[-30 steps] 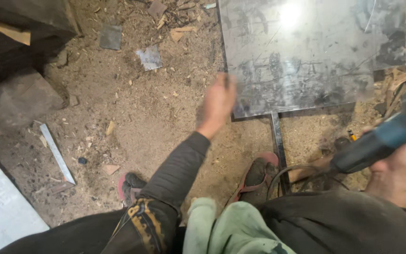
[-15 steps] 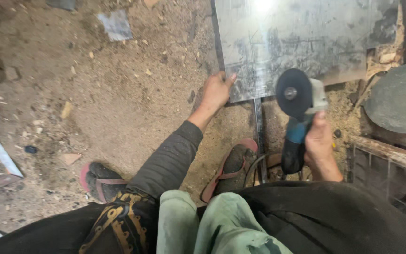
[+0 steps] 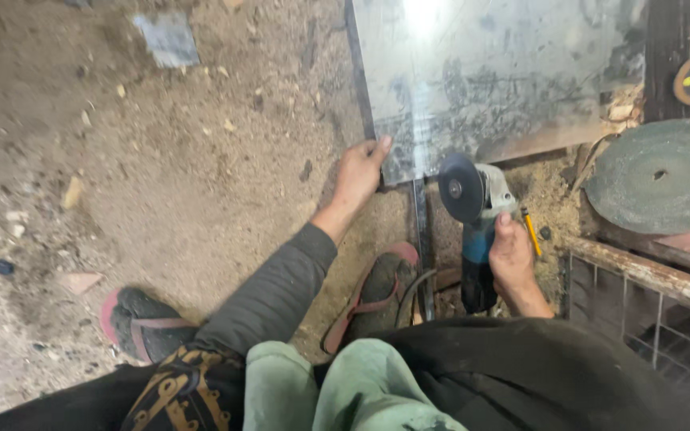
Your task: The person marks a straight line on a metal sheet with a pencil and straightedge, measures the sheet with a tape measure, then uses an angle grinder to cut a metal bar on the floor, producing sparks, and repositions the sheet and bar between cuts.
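One metal sheet (image 3: 505, 72) lies at twelve o'clock. One angle grinder (image 3: 473, 215) sits at about two o'clock from the picture's centre, with one dark disc (image 3: 460, 188) mounted on it. Two hands show: the left hand (image 3: 358, 172) and the right hand (image 3: 511, 254). Two sandals: one (image 3: 373, 291) at six o'clock, one (image 3: 141, 323) at eight. One large round grinding wheel (image 3: 660, 175) lies at three o'clock. One yellow pencil (image 3: 530, 231). One rusty grate (image 3: 648, 319) sits at four o'clock.
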Demonstrator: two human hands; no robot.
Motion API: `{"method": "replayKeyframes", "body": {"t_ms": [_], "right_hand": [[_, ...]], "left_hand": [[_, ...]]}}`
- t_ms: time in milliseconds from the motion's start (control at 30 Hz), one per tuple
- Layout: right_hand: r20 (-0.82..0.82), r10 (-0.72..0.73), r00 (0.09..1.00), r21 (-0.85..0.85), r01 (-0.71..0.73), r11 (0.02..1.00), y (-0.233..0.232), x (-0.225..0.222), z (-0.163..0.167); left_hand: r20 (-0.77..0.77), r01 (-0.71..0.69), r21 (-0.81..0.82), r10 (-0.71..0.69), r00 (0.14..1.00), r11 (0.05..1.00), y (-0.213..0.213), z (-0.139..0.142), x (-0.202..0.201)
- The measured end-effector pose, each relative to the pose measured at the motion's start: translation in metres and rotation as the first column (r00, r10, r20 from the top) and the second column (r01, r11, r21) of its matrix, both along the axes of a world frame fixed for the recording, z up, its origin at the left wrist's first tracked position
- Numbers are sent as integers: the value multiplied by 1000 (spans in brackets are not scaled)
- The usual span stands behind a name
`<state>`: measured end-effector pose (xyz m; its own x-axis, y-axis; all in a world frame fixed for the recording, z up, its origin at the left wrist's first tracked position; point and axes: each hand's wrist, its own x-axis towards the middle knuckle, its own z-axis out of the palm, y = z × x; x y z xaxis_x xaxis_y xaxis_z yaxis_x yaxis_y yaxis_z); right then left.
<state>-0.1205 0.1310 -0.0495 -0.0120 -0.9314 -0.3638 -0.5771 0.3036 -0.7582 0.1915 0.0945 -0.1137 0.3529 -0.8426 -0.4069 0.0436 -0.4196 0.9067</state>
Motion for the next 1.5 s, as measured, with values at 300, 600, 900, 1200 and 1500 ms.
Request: {"method": "replayKeyframes", "body": {"t_ms": [300, 600, 900, 1200, 1500], "right_hand": [[264, -9, 964, 59, -7, 998, -4, 6, 21], [16, 42, 999, -8, -41, 999, -3, -20, -4], [421, -94, 902, 97, 58, 994, -17, -36, -3], [448, -92, 889, 111, 47, 993, -27, -79, -24], [50, -111, 993, -78, 115, 990, -7, -74, -50]], "left_hand": [[-585, -44, 104, 97, 805, 994, 1, 28, -3], [-513, -93, 27, 94, 853, 995, 1, 8, -23], [-589, -183, 51, 177, 788, 982, -4, 22, -15], [-258, -159, 1, 154, 954, 987, -14, 16, 25], [-68, -70, 23, 71, 995, 997, -2, -13, -41]]}}
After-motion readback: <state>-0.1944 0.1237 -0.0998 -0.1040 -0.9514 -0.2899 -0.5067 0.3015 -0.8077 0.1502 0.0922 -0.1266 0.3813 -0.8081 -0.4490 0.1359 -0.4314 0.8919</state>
